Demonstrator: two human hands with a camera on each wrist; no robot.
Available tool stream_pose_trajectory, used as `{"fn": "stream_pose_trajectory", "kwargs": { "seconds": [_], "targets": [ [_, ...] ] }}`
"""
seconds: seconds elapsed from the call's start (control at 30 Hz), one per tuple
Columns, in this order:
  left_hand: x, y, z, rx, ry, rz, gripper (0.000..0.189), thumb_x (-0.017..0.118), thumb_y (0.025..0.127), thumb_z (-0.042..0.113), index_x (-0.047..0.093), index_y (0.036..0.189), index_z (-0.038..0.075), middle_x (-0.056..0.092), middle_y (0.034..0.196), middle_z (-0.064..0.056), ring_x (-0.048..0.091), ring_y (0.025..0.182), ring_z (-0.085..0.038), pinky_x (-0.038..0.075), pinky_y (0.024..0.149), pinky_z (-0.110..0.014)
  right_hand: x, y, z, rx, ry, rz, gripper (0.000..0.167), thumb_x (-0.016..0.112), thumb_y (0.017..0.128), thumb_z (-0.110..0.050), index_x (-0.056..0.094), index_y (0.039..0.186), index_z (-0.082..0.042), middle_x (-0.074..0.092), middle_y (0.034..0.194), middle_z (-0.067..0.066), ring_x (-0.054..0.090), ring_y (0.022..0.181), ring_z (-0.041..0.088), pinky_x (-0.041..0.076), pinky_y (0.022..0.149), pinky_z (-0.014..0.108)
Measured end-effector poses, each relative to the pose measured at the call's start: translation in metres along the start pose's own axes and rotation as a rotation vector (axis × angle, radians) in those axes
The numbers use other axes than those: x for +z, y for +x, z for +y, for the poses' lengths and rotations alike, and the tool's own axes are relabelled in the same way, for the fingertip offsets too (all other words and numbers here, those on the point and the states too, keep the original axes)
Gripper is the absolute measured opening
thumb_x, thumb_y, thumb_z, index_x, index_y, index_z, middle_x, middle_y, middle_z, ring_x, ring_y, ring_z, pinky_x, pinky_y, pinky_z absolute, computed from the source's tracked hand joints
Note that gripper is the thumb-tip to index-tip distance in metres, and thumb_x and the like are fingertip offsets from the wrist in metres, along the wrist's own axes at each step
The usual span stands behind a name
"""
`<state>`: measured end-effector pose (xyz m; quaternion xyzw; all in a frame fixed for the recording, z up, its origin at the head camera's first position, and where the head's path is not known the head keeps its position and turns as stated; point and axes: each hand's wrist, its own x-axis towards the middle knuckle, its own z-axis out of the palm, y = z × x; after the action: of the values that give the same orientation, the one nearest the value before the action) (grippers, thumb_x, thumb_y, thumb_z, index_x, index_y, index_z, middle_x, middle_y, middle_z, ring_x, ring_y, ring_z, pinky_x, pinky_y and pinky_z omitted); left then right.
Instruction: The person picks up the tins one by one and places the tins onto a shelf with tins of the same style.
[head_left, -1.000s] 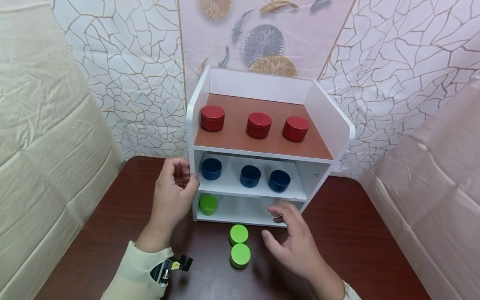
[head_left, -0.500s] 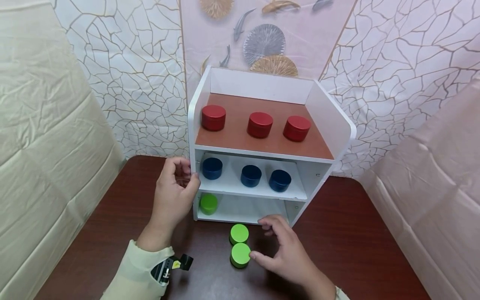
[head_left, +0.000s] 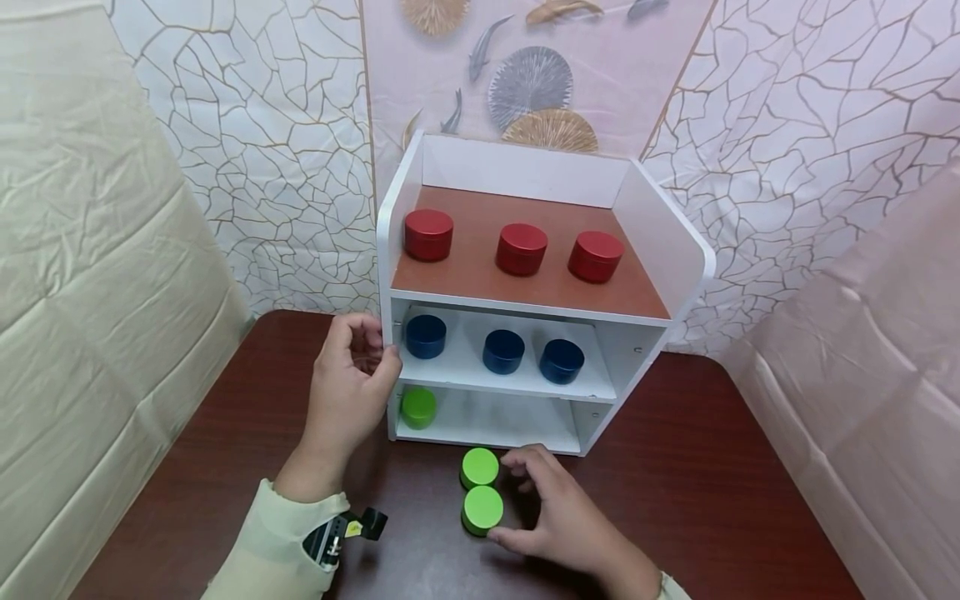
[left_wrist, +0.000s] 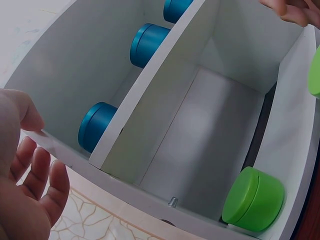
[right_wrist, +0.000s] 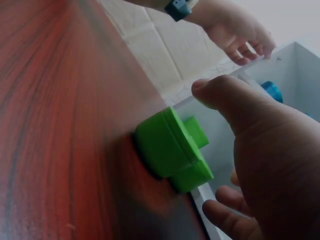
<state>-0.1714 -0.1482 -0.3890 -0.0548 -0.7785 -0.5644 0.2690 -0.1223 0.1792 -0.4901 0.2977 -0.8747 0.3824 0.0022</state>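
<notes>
Two round green tins, a nearer one and a farther one, stand together on the table before a white shelf unit. My right hand is just right of them, thumb by the nearer tin, fingers spread and curved, holding nothing. In the right wrist view a gap shows between the thumb and the tins. My left hand grips the unit's left side panel, thumb on the front edge and fingers along the outside. Another green tin sits at the bottom shelf's left end.
Three blue tins, one of them central, stand on the middle shelf. Three red tins, including a central one, stand on the brown top. Patterned cloth hangs behind the dark wooden table; pale padded sheets flank it.
My right hand has moved left and toward me, from the bottom shelf's front right to beside the two green tins. My left hand stays at the side panel.
</notes>
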Motion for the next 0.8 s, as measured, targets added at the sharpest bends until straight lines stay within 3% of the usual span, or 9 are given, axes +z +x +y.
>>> {"fn": "stream_pose_trajectory", "kwargs": {
  "seconds": [0.8],
  "targets": [
    [-0.001, 0.0, -0.001, -0.012, 0.007, -0.007, 0.032, 0.073, 0.104, 0.008, 0.057, 0.13, 0.013, 0.059, 0.112, -0.006, 0.061, 0.098, -0.018, 0.055, 0.08, -0.017, 0.018, -0.002, 0.01, -0.046, -0.057, -0.014, 0.071, 0.104, 0.08, -0.036, 0.063, 0.136, -0.019, 0.066, 0.127, -0.004, 0.069, 0.108, 0.012, 0.064, 0.091, 0.029]
  ]
}}
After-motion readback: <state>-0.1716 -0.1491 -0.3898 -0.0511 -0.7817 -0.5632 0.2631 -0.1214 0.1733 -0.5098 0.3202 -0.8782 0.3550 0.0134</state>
